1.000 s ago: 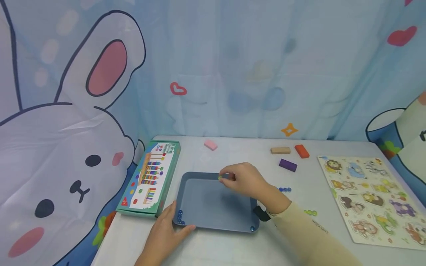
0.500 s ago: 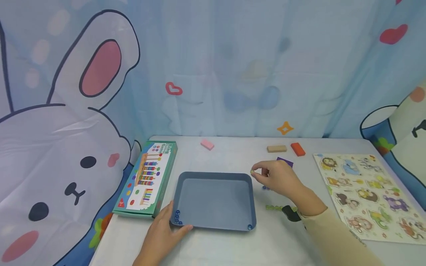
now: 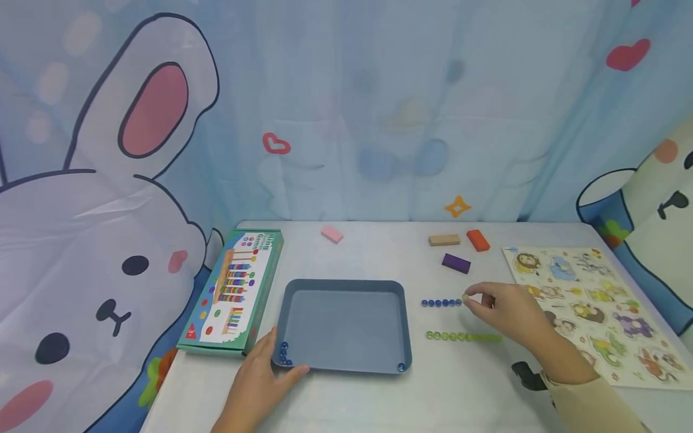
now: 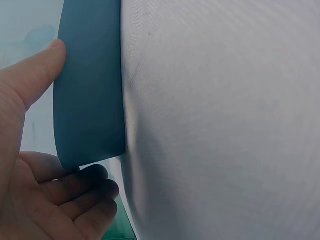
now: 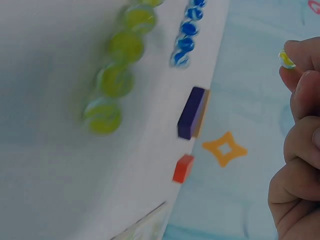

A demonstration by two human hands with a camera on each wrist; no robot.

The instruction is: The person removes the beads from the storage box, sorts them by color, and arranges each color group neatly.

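Note:
My left hand (image 3: 253, 380) rests at the front left corner of a blue-grey tray (image 3: 346, 282). In the left wrist view its thumb touches one wall of the tray (image 4: 92, 85), and the fingers lie loosely at the adjoining side. Between thumb and fingertips my right hand (image 3: 509, 310) pinches a clear marble with a yellow swirl (image 5: 286, 60). That hand hovers by the right end of a row of blue marbles (image 3: 441, 303). Nearer the front lies a row of yellow-green marbles (image 3: 460, 337). Several blue marbles (image 3: 284, 353) sit in the tray's left front corner, and one blue marble (image 3: 401, 367) at its right front corner.
A green game box (image 3: 233, 294) stands left of the tray. Pink (image 3: 332, 234), tan (image 3: 444, 240), red (image 3: 478, 240) and purple (image 3: 456, 263) blocks lie toward the back. An animal puzzle board (image 3: 595, 313) lies at the right. A printed curtain (image 3: 346, 120) hangs behind.
My right hand has moved from over the tray to the right, carrying the pinched marble, and uncovered the marble rows. The left hand keeps its place at the tray. The head view has shifted slightly.

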